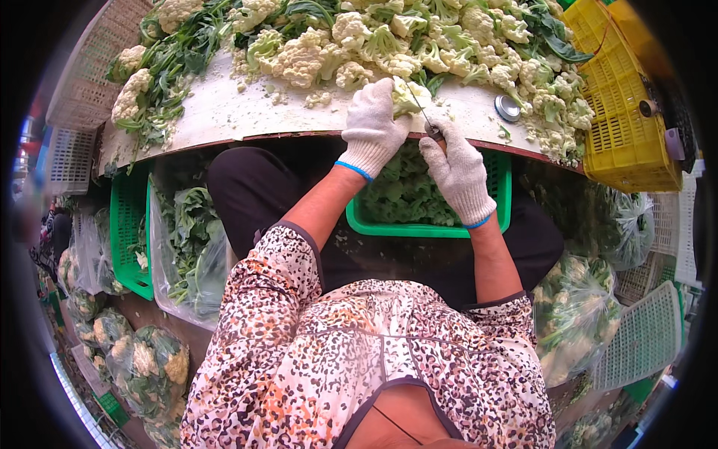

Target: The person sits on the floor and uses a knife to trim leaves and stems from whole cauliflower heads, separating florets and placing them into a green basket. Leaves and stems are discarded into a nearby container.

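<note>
At the front edge of the white table (263, 115), my left hand (373, 126) wears a white knit glove and grips a pale green-white cauliflower piece (406, 98). My right hand (457, 163), gloved alike, is shut on the handle of a knife (435, 133). Its thin blade slants up and left, against or just in front of the cauliflower piece; which one is hard to tell. Beyond both hands lies a heap of cut cauliflower florets (437, 42). Below my wrists, a green plastic crate (404, 229) holds green and pale trimmings.
A round metal lid or tin (507, 108) lies on the table at right. Cauliflower leaves (185, 73) cover the left side. A yellow crate (622, 106) stands right. Beside my legs are a clear bag of leaves (193, 252), another green crate (130, 230) and bagged cauliflowers (578, 314).
</note>
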The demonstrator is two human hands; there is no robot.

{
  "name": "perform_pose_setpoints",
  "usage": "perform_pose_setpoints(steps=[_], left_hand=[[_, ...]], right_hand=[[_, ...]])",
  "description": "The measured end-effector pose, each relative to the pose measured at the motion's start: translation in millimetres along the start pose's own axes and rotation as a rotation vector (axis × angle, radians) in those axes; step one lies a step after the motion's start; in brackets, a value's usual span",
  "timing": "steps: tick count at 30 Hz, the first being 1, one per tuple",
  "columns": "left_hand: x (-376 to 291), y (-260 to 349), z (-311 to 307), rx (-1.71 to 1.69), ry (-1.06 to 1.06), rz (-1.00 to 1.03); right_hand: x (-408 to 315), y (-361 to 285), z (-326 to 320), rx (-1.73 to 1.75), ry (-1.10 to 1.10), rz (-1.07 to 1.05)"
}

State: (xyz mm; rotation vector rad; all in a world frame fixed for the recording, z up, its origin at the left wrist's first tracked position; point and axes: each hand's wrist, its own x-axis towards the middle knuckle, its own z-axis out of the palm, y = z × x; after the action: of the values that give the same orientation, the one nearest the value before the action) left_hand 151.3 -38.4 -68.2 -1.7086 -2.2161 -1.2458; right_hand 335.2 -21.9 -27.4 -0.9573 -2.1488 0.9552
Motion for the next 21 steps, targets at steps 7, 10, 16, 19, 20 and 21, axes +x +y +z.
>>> perform_pose_setpoints(steps=[7, 10, 16, 19, 20, 21], left_hand=[[6, 3, 9, -0.043, -0.100, 0.012], [7, -3, 16, -0.077, -0.151, -0.009], [12, -3, 20, -0.041, -0.189, -0.100], [15, -5, 20, -0.053, -0.231, -0.179], [16, -6, 20, -0.052, -0.239, -0.192], [18, -6, 20, -0.052, -0.245, -0.206]], right_hand=[[-5, 24, 9, 0.036, 0.096, -0.022], [-3, 37, 11, -0.052, 0.090, 0.020], [8, 37, 22, -0.161, 0.074, 0.083], [17, 36, 27, -0.257, 0.009, 0.169], [20, 33, 29, -0.274, -0.008, 0.200], [23, 30, 28, -0.292, -0.024, 0.229]])
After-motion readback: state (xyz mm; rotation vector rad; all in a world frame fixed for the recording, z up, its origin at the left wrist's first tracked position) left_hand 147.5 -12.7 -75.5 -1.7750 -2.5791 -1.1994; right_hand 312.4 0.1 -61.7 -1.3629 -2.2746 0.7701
